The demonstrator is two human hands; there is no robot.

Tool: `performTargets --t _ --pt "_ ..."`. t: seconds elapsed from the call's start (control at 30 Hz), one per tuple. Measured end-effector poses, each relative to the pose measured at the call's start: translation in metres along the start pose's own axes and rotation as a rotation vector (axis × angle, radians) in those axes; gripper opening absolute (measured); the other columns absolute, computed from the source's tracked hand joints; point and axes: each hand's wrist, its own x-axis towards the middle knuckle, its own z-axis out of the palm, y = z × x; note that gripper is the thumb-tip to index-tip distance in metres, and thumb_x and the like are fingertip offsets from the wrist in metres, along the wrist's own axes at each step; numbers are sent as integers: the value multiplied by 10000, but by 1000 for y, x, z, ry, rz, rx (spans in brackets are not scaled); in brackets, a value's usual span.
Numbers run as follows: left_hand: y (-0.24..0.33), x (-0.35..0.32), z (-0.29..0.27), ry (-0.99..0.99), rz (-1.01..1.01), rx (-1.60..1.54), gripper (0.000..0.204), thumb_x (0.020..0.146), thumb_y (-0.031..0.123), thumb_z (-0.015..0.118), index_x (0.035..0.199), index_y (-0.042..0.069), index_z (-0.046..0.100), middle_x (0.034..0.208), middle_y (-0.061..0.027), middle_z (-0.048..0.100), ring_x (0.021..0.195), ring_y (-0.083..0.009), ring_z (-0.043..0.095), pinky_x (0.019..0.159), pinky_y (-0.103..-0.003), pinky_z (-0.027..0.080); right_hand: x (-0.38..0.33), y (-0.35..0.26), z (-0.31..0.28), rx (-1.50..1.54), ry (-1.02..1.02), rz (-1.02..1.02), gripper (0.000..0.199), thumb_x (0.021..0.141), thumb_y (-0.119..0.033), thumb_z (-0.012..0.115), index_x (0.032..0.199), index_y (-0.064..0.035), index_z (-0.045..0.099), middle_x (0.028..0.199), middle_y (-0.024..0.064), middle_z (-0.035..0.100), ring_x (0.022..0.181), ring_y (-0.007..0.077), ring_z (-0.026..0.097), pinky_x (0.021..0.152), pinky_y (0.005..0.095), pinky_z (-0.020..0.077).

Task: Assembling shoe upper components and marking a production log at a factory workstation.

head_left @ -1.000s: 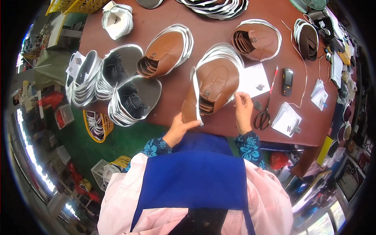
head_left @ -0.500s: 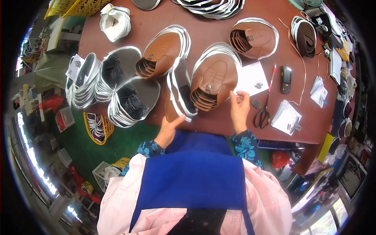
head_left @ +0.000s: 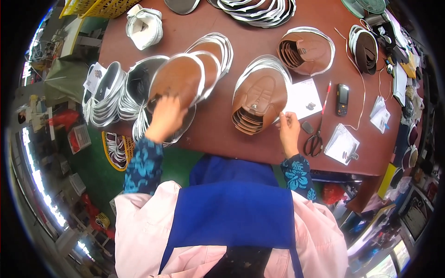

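Head view, left hand [head_left: 163, 121] grip pinching oval brown leather piece [head_left: 175, 82], right hand [head_left: 288, 131] grip pressed at leather stack [head_left: 259, 97] edge.

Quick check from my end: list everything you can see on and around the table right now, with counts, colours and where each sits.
table: one, reddish-brown, centre
brown leather upper stacks: four, white-edged; under left hand, behind it, by right hand, far right
dark upper stacks: several, black and white, left edge
scissors: one, black, near right edge
handheld scanner: one, black, right
pen: one, red, beside scanner
paper sheet: one, white, right of centre
clipped papers: one bundle, white, right front
left hand: on left brown stack
right hand: touching centre stack's edge
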Motion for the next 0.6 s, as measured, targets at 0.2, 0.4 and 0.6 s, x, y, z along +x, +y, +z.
performTargets --t 0.2,0.4,0.6 --pt "6 41 7 274 -219 -36 420 823 253 776 1107 20 571 1080 -172 617 1031 -373 581 862 -461 465 -6 3 -1 -28 25 -16 189 981 -189 649 949 -20 571 753 7 589 652 74 574 584 240 458" --pt "113 -8 29 294 88 -724 255 766 225 840 940 95 707 1023 -70 669 1003 -284 587 896 -402 441 -47 -33 13 -21 27 -248 125 980 -124 628 930 -23 577 703 1 512 628 66 431 552 264 385" --pt "150 -40 85 -179 -354 -1635 229 898 79 749 1112 12 701 1045 -38 727 954 -113 662 875 -291 524 -54 -63 28 47 -102 -247 101 979 -100 608 968 0 602 818 88 651 705 149 687 611 283 516"
